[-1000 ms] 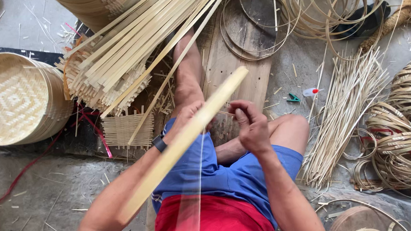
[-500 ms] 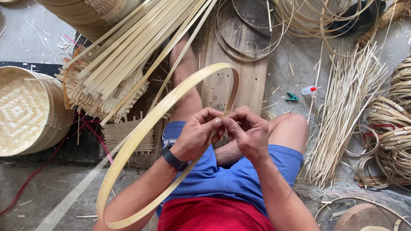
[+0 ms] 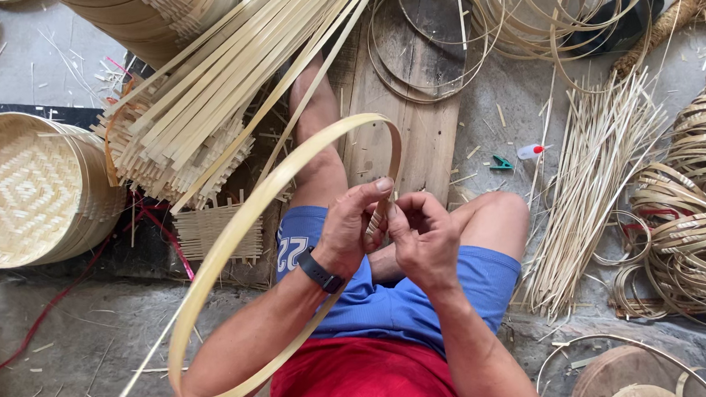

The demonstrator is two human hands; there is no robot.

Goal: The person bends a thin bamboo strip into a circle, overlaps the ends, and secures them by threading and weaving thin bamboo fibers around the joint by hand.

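Centrally, a bamboo strip hoop arcs over the lap, crowded by a strip bundle and woven basket (bare floor below-left). Left hand and right hand pinch its overlapping ends.

Red shirt, blue shorts, black wristband.
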